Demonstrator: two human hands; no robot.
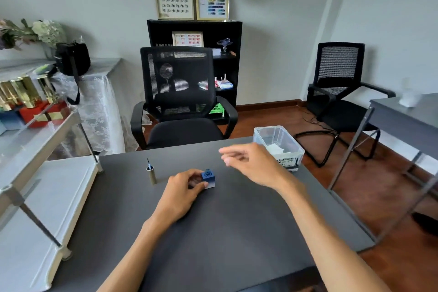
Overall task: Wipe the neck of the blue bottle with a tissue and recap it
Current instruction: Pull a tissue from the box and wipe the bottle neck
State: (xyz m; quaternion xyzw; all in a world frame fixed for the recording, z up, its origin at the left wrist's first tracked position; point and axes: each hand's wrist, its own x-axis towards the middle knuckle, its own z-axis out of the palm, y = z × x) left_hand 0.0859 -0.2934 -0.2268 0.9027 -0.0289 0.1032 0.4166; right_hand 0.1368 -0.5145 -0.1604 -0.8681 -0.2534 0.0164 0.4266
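Observation:
A small square blue bottle (209, 178) stands uncapped on the dark grey table (213, 232), its round neck open at the top. My left hand (183, 187) grips its left side. The gold cap (151, 174) stands upside down to the left, its brush pointing up. My right hand (248, 163) hovers above the table to the right of the bottle, fingers loosely apart and blurred, holding nothing. White tissues (275, 149) lie inside a clear plastic box (278, 147) just behind that hand.
A black mesh chair (182, 99) faces me across the table. A white shelf rack (35, 173) stands on the left with red and gold boxes. A second grey table (407, 123) and another chair (341, 92) are on the right.

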